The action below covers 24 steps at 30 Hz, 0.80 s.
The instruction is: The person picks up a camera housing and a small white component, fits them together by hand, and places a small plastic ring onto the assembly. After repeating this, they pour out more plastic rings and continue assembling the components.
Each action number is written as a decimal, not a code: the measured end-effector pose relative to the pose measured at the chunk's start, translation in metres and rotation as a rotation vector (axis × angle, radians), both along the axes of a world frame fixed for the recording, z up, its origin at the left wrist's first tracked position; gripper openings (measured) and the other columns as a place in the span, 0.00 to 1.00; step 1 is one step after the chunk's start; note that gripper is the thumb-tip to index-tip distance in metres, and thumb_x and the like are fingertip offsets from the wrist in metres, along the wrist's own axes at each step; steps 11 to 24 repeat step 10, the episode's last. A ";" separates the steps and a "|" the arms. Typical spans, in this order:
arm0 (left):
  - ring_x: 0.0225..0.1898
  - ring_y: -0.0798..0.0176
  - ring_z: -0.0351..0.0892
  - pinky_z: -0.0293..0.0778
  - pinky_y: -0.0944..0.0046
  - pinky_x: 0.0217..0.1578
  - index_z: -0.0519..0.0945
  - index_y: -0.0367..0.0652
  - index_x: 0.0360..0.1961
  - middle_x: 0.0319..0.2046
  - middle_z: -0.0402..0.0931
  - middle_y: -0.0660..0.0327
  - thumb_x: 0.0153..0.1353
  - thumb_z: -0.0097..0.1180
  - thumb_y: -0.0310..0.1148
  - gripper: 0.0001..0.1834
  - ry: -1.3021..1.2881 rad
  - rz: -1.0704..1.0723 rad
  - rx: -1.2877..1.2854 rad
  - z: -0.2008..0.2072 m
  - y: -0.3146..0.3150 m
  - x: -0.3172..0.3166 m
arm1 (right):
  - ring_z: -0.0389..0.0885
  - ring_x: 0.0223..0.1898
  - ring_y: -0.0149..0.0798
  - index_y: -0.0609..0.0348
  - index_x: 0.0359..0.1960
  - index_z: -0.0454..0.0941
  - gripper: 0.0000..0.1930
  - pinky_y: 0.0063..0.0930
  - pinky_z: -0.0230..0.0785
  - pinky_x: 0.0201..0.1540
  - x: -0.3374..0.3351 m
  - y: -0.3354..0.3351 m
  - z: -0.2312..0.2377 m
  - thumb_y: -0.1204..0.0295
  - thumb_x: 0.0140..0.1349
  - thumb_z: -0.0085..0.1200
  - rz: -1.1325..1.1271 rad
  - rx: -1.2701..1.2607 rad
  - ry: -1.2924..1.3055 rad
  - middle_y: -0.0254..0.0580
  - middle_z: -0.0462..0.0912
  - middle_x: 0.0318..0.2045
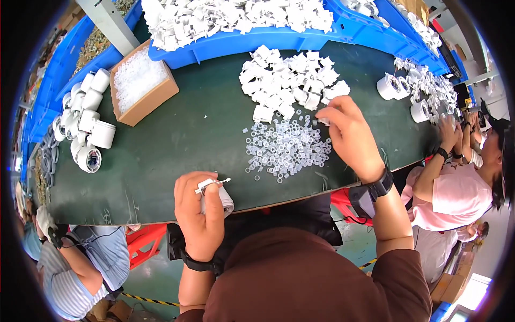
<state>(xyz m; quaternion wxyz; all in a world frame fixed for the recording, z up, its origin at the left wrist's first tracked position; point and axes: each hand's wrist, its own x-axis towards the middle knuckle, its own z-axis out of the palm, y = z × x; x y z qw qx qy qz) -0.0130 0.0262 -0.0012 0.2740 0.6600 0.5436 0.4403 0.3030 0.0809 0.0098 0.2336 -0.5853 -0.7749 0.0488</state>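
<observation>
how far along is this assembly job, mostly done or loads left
Done: a cluster of finished white cylinders stands at the table's left end. In hand: the left hand holds one white part, while the right hand reaches at the edge of the loose white parts, beside the small clear rings. Left: that pile, the rings and a full blue bin, so probably plenty remains.

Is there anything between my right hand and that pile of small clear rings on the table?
Nothing visible. The right hand rests at the upper right edge of the clear rings, with only bare green table around them. The left hand holds a white part well clear.
</observation>
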 end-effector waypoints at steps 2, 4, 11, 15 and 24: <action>0.43 0.51 0.76 0.72 0.56 0.46 0.80 0.38 0.36 0.40 0.81 0.54 0.70 0.53 0.31 0.08 -0.031 0.010 -0.013 0.000 -0.001 0.000 | 0.81 0.46 0.51 0.59 0.47 0.82 0.14 0.36 0.74 0.48 0.011 -0.002 -0.001 0.84 0.61 0.54 -0.026 0.058 0.018 0.46 0.79 0.46; 0.43 0.51 0.76 0.71 0.56 0.47 0.80 0.38 0.36 0.40 0.81 0.54 0.70 0.53 0.31 0.08 -0.025 0.011 -0.013 0.001 -0.001 0.000 | 0.81 0.44 0.50 0.59 0.46 0.82 0.12 0.36 0.75 0.46 0.015 -0.005 0.001 0.83 0.62 0.55 -0.054 0.114 0.035 0.46 0.79 0.46; 0.44 0.52 0.76 0.70 0.56 0.50 0.81 0.39 0.37 0.40 0.81 0.54 0.70 0.53 0.32 0.08 0.030 -0.003 -0.005 0.001 -0.001 0.001 | 0.82 0.36 0.43 0.57 0.49 0.82 0.12 0.34 0.76 0.40 0.000 -0.005 0.002 0.69 0.67 0.62 -0.275 -0.176 0.023 0.45 0.81 0.43; 0.44 0.52 0.76 0.70 0.56 0.50 0.81 0.39 0.37 0.40 0.81 0.54 0.70 0.53 0.32 0.08 0.030 -0.003 -0.005 0.001 -0.001 0.001 | 0.82 0.36 0.43 0.57 0.49 0.82 0.12 0.34 0.76 0.40 0.000 -0.005 0.002 0.69 0.67 0.62 -0.275 -0.176 0.023 0.45 0.81 0.43; 0.44 0.52 0.76 0.70 0.56 0.50 0.81 0.39 0.37 0.40 0.81 0.54 0.70 0.53 0.32 0.08 0.030 -0.003 -0.005 0.001 -0.001 0.001 | 0.82 0.36 0.43 0.57 0.49 0.82 0.12 0.34 0.76 0.40 0.000 -0.005 0.002 0.69 0.67 0.62 -0.275 -0.176 0.023 0.45 0.81 0.43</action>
